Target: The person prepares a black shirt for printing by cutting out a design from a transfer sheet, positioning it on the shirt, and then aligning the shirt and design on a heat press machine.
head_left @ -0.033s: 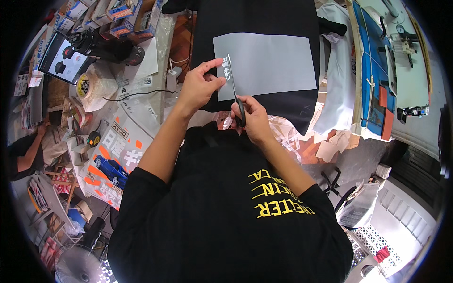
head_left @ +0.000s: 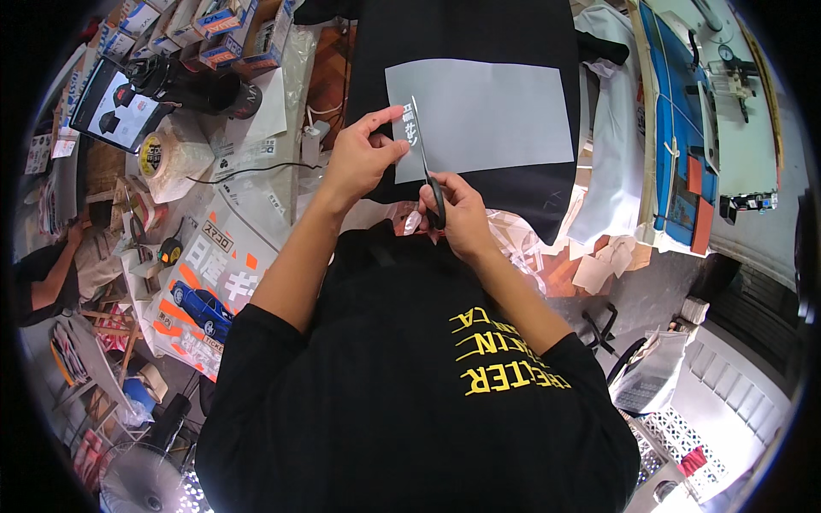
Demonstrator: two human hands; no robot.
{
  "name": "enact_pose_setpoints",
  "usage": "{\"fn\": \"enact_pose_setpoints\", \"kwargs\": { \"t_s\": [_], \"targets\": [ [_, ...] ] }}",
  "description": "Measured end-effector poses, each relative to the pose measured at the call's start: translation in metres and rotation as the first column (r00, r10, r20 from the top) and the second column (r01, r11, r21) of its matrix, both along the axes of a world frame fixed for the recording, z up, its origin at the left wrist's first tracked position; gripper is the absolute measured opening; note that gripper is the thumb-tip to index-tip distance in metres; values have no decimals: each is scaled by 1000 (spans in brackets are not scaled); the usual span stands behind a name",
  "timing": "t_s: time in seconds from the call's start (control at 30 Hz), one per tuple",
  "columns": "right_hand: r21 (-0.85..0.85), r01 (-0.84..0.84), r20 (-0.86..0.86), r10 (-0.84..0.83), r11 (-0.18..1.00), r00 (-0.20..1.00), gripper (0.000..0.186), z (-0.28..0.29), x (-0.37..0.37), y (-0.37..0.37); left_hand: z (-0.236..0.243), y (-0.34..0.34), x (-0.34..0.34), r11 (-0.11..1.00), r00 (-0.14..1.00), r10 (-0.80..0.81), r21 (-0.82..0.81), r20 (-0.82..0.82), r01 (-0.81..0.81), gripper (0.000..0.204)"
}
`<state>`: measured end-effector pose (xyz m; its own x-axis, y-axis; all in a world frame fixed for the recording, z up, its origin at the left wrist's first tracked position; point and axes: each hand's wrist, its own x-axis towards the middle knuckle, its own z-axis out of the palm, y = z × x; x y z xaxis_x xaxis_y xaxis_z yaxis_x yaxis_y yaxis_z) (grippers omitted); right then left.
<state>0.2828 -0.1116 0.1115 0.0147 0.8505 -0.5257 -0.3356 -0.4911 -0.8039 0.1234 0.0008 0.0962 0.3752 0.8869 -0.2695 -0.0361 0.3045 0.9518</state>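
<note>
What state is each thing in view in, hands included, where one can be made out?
Left hand: holding the grey sheet's left edge
Right hand: closed around the scissors' handles
Scissors: held, blades at the sheet; opening unclear
Grey sheet: spread out on black fabric
Black fabric: laid out beneath the sheet
Tablet: screen lit
Fan: cannot tell whether running

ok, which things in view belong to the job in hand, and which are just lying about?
In use:
scissors, in the right hand
grey sheet, held by the left hand
black cloth beneath

Apparently lying about:
tape roll
tablet
black bottle
blue-car poster
</note>
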Motion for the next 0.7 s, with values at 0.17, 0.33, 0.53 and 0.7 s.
{"fn": "enact_pose_setpoints", "kwargs": {
  "t_s": [0.17, 0.33, 0.53, 0.7],
  "targets": [
    [-13, -14, 33, 14, 1000, 999, 38, 3, -2, 2, 3, -3, -4, 1000, 999, 3, -11, -36, -4, 52],
    [-27, 11, -20, -11, 1000, 1000, 38, 10, -4, 25, 7, -12, -10, 999, 999, -37, -16, -2, 37, 54],
    [19, -6, 66, 5, 1000, 998, 39, 14, -6, 43, 8, -19, -25, 999, 998, -32, -24, 55, 33, 52],
    [96, 52, 104, -62, 994, 993, 45, 13, 0, 37, 15, -20, -24, 972, 931, 213, -165, 297, -170, 41]
  ]
}}
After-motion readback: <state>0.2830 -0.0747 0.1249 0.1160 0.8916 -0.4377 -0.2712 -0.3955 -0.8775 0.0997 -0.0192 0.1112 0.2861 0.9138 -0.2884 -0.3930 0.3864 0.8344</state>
